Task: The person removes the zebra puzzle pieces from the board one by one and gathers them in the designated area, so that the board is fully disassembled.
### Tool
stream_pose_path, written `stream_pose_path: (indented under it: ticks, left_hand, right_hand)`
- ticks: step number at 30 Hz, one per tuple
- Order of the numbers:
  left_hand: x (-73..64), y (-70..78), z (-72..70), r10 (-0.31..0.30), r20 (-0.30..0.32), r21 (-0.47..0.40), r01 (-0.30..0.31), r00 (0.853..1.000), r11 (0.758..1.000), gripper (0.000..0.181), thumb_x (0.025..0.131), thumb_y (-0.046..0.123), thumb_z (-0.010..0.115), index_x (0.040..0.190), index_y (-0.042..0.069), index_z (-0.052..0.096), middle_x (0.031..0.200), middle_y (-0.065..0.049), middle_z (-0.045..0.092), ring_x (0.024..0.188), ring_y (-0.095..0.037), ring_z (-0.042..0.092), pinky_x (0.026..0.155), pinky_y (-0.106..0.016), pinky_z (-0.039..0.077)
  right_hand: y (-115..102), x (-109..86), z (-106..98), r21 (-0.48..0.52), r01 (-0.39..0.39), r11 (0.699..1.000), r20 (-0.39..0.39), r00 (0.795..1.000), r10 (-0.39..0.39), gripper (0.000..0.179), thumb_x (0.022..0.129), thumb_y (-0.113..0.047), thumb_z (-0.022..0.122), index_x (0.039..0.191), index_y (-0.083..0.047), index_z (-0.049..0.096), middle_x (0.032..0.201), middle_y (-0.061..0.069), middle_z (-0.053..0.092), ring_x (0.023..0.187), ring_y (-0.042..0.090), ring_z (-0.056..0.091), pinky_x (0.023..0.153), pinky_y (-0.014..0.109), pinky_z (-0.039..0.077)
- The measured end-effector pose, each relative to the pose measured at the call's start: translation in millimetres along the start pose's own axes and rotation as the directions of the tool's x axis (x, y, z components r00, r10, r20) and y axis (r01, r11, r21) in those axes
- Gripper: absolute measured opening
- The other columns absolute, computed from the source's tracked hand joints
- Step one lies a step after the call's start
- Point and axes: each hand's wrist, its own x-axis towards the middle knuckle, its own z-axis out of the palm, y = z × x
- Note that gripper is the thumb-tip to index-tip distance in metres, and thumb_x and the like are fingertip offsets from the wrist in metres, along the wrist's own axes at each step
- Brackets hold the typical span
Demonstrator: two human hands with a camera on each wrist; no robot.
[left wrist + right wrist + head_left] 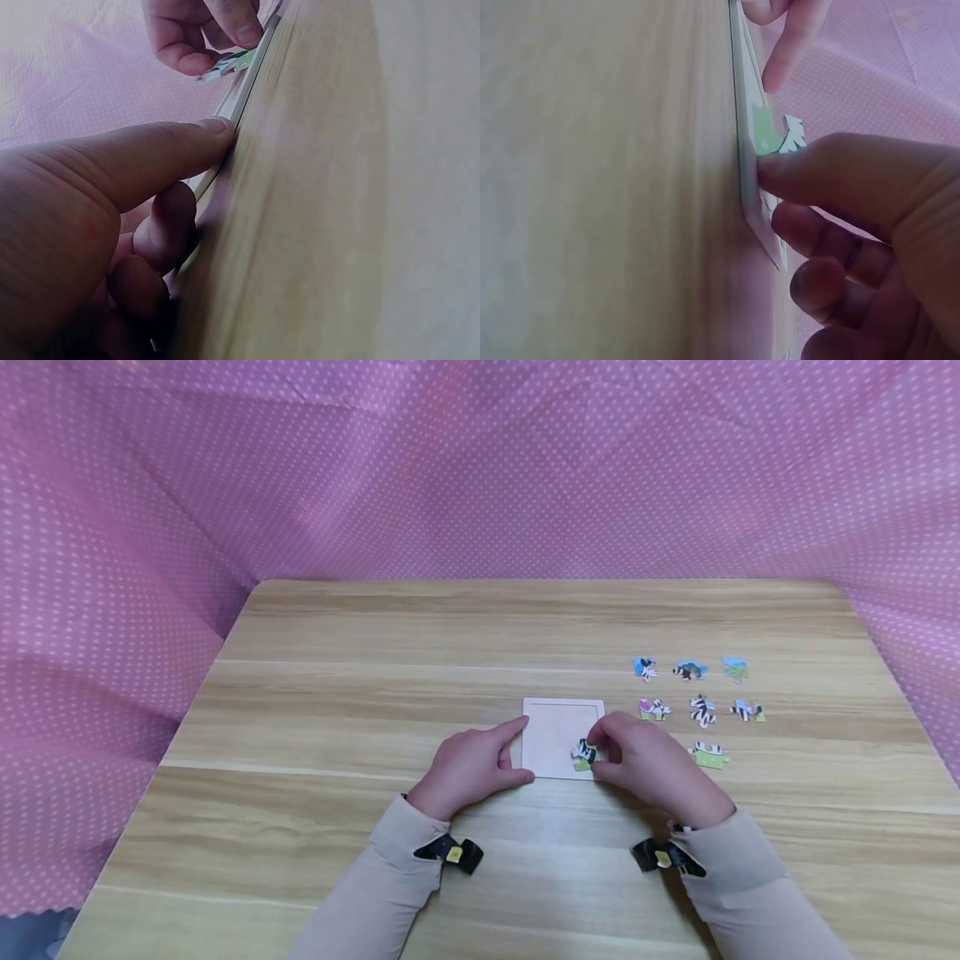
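A square, pale wooden puzzle board (549, 727) with a thin border line lies flat on the table. My left hand (474, 764) is at its left side, the extended index finger touching the upper edge and the thumb at the lower corner. Over the board's lower right, my right hand (651, 767) pinches a jigsaw piece (582, 755) between thumb and fingers. That piece has black-and-white stripes above a green base. Seen from the right wrist, the green part of the piece (765, 131) lies close over the board's surface, and the right thumb covers some of it.
To the right of the board, several loose jigsaw pieces are laid out in rows, among them a striped piece (702, 711), a blue-and-green piece (736, 668) and a green piece (709, 756) near the right wrist. A pink dotted cloth (480, 485) hangs behind the wooden table (337, 693).
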Motion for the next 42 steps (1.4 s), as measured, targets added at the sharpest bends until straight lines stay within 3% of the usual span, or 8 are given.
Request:
stream_pose_path:
  ticks: [10,16,21,29,35,42]
  left_hand:
    - [1.1,2.6,-2.8,0.001,0.001,0.002,-0.001,1.000,1.000,0.078,0.085,0.046,0.079,0.151,0.019,0.048,0.067,0.014,0.056,0.058,-0.005,0.052,0.059,-0.027,0.040]
    - [1.9,3.3,-3.4,0.009,-0.008,0.008,-0.009,1.000,1.000,0.078,0.084,0.046,0.079,0.151,0.018,0.048,0.067,0.015,0.056,0.059,-0.004,0.053,0.060,-0.028,0.041]
    - [2.9,5.4,-1.6,0.043,-0.024,0.013,-0.042,0.999,0.999,0.078,0.085,0.047,0.078,0.150,0.017,0.049,0.067,0.017,0.056,0.059,-0.002,0.052,0.060,-0.027,0.042]
    - [-0.2,4.6,1.6,0.018,-0.020,0.003,-0.018,1.000,1.000,0.078,0.084,0.046,0.079,0.150,0.017,0.049,0.068,0.017,0.055,0.059,-0.002,0.052,0.061,-0.027,0.042]
    - [-2.3,2.8,2.1,0.016,-0.027,-0.004,-0.016,1.000,1.000,0.078,0.084,0.045,0.079,0.150,0.016,0.049,0.068,0.017,0.055,0.059,-0.002,0.052,0.060,-0.026,0.042]
    - [-1.8,0.8,1.7,0.019,-0.025,0.010,-0.019,1.000,1.000,0.077,0.085,0.046,0.078,0.150,0.017,0.049,0.068,0.018,0.055,0.060,-0.001,0.052,0.061,-0.026,0.042]
  right_hand:
    - [-1,-2.1,-2,0.088,-0.014,0.996,-0.010,1.000,0.015,0.014,0.090,-0.013,0.072,0.103,-0.017,0.073,0.092,-0.006,0.070,0.082,0.013,0.062,0.077,0.037,0.054]
    - [3,-4.8,-8,0.142,-0.025,0.990,-0.023,0.999,0.029,0.015,0.091,-0.013,0.071,0.105,-0.016,0.073,0.090,-0.005,0.068,0.080,0.015,0.059,0.073,0.034,0.051]
    - [9,-12.7,-14,0.171,-0.027,0.985,-0.082,0.996,0.041,0.016,0.091,-0.010,0.069,0.106,-0.014,0.074,0.088,-0.003,0.068,0.076,0.017,0.056,0.065,0.030,0.049]
    - [27,-30.3,-17,0.206,-0.016,0.978,-0.169,0.984,0.052,0.019,0.092,-0.007,0.068,0.110,-0.010,0.074,0.094,0.000,0.070,0.077,0.018,0.056,0.064,0.026,0.049]
    - [50,-48.4,-23,0.235,-0.066,0.970,-0.223,0.967,0.120,0.019,0.095,-0.012,0.068,0.114,-0.011,0.073,0.098,0.003,0.070,0.078,0.020,0.056,0.063,0.027,0.049]
    - [76,-69.5,-30,0.243,-0.117,0.963,-0.310,0.931,0.192,0.021,0.096,-0.016,0.069,0.116,-0.009,0.072,0.100,0.007,0.070,0.078,0.010,0.057,0.063,0.023,0.047]
